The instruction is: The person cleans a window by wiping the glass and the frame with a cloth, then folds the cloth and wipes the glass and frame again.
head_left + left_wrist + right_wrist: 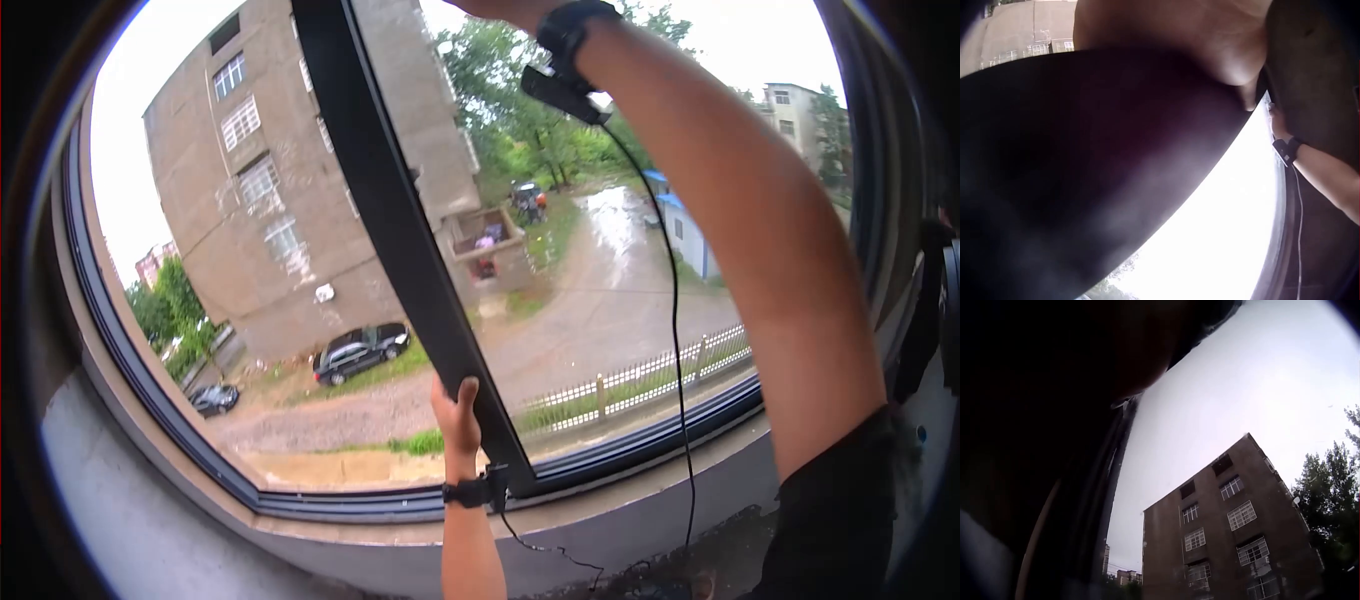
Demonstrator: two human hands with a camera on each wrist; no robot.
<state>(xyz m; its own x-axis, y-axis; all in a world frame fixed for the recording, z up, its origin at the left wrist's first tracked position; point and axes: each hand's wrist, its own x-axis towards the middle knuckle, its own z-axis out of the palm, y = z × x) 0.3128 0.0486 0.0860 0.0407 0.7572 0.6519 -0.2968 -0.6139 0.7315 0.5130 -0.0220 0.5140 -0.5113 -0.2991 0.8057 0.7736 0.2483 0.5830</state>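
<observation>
A wide black window frame bar [400,220] runs from the top of the head view down to the bottom track, tilted in this view. Near its lower end my left hand [459,422] grips its edge, thumb against the near face. The left wrist view shows the same hand [1210,37] over the dark bar, a fingertip at its edge. My right arm reaches high across the window; its hand [505,8] is cut off by the top edge. Farther up, the left wrist view shows the right hand [1279,125] small at the window's frame, fingers unclear.
Black bottom tracks [350,505] sit on a sill [300,535] above a pale wall [130,500]. Black cables [676,330] hang from both wrist cameras. Outside are a brown building [270,200], parked cars [360,352] and a white fence [620,388].
</observation>
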